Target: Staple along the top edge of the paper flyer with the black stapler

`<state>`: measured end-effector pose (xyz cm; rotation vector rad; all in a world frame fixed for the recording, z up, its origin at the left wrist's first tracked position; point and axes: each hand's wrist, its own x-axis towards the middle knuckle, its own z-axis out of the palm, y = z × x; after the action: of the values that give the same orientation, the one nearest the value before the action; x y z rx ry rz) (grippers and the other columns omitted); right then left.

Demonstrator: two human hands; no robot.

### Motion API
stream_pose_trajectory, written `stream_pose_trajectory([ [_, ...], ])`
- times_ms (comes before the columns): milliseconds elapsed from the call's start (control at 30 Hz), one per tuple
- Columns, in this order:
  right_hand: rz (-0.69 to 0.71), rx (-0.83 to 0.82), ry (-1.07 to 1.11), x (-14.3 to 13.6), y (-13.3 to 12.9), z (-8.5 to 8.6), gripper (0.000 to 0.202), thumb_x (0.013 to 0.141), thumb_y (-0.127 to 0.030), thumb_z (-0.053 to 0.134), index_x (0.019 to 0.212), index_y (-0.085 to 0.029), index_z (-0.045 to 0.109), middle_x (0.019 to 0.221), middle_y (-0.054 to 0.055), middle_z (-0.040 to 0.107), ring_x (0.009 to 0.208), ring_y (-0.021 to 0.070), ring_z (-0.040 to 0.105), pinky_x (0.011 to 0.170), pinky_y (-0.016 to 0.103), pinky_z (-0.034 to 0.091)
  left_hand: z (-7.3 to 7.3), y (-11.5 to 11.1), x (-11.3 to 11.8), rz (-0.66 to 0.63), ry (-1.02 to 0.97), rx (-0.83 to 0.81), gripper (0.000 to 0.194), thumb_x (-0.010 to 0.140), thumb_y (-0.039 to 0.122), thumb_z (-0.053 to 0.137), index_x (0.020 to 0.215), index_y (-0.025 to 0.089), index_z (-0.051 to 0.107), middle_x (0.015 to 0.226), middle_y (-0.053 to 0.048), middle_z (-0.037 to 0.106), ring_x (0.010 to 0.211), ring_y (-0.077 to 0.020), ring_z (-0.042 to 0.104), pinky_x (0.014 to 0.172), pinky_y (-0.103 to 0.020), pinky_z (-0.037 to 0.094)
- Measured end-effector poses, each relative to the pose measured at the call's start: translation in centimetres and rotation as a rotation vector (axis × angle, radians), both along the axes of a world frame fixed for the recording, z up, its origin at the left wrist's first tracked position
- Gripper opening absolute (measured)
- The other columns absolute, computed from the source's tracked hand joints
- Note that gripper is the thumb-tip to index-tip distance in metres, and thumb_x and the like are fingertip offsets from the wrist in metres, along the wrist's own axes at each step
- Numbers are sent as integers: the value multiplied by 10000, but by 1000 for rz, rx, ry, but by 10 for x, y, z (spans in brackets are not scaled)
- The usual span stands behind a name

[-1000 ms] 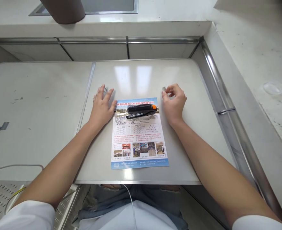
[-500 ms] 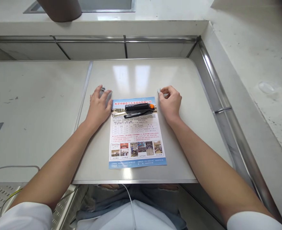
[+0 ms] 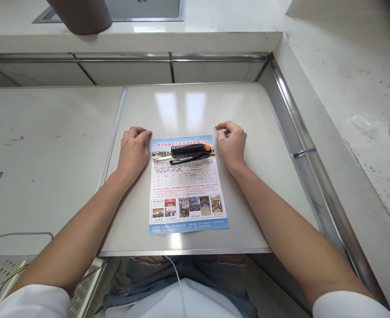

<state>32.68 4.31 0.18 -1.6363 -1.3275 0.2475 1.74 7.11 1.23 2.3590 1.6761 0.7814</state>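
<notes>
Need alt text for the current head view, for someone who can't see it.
A left hand and a right hand flank a printed flyer on a pale table, a black stapler with an orange end lying across the flyer's upper part. The right hand pinches a small thin piece; whether the left holds anything is unclear.

Brown container point(image 3: 85, 17) by probable sink point(image 3: 148, 19)

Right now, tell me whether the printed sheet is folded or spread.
Spread: the printed sheet lies flat, all four corners showing.
</notes>
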Motion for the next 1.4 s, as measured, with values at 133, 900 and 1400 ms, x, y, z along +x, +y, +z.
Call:
stream_pose_trajectory([
  [133, 12, -32, -5, 1, 0, -1, 318, 768, -112, 426, 845, -237, 708, 826, 40, 715, 865, 244, 636, 850, 407, 508, 2, -2, -1, 5, -9, -7, 358, 922, 129, 467, 1160, 269, 694, 1196, -111, 627, 1142, -314, 564, 1039, -525, 476],
  [900, 868, 128, -149, -27, -20, 16, 272, 938, -373, 683, 1181, -268, 619, 1086, 52, 728, 975, 246, 603, 891, 427, 519, 5, -4, -3, 5, 68, 6, 319, 962, 130, 438, 1112, 229, 702, 1166, -139, 656, 1120, -341, 564, 957, -510, 498],
  [1400, 856, 137, -137, -27, -18, 14, 225, 936, -287, 673, 1156, -253, 644, 1067, 54, 743, 957, 244, 612, 862, 424, 532, 18, -14, 8, -10, -119, 98, 202, 1002, 227, 545, 1102, 257, 718, 1162, -96, 577, 1024, -251, 618, 931, -440, 539],
])
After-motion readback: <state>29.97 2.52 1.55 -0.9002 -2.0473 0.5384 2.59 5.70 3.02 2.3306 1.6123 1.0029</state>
